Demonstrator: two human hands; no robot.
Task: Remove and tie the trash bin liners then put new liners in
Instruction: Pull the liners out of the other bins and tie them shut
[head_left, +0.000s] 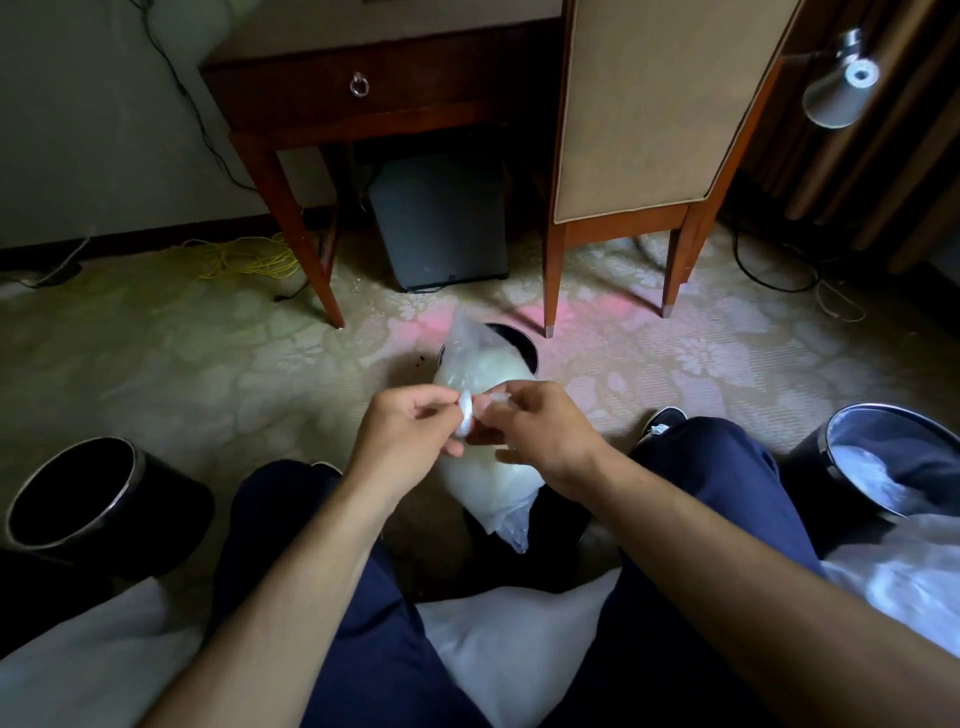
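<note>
A see-through trash bag (485, 483) with white stuff inside hangs in the air between the person's knees, just over a black bin (506, 338) on the carpet (156, 353). Its top is twisted into a white rope of plastic (466, 413). The left hand (402, 434) pinches that rope with closed fingers (441, 410). The right hand (540, 431) pinches the other end of it (a small loose bit sticks out by the thumb), fingers closed too. The two hands are almost touching.

An empty black bin (78, 499) stands on the left, and another bin (883, 457) with white plastic in it stands on the right. Farther back are a wooden desk (363, 88) with a ring pull, a chair (649, 114), a dark box (441, 223) under the desk and a yellow cable (249, 260).
</note>
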